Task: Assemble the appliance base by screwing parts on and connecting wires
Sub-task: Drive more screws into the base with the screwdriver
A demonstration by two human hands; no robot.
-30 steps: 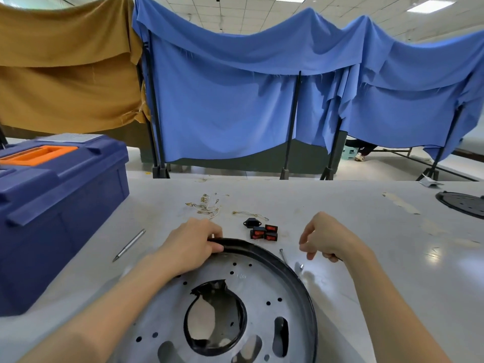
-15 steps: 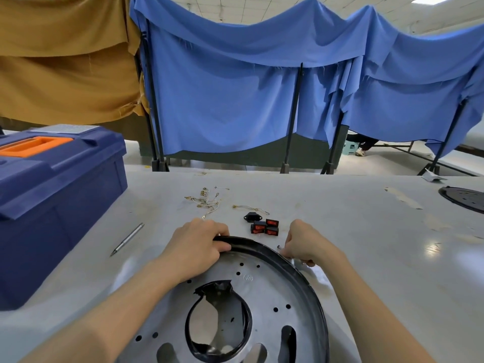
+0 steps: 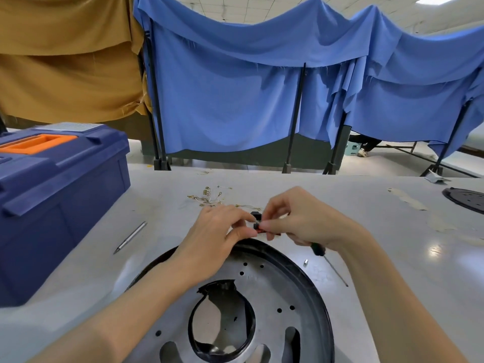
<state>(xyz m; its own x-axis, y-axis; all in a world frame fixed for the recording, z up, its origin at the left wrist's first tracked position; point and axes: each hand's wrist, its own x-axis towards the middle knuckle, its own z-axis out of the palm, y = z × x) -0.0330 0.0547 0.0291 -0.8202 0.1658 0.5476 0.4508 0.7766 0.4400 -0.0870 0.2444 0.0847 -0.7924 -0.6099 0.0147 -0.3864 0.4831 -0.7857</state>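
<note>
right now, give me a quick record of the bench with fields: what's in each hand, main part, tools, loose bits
left hand: pinching a small red and black switch together with the right hand
right hand: fingertips on the same switch, screwdriver tucked under the palm
main part: round metal base plate with black rim, flat on the table
tools: metal pen-like tool lying beside the blue toolbox
loose bits: small wire terminals beyond the hands, tiny metal piece by the rim

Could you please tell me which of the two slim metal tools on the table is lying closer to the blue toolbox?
The bare silver rod, lying left of the round base beside the toolbox. The screwdriver with the dark handle lies right of the base.
</note>
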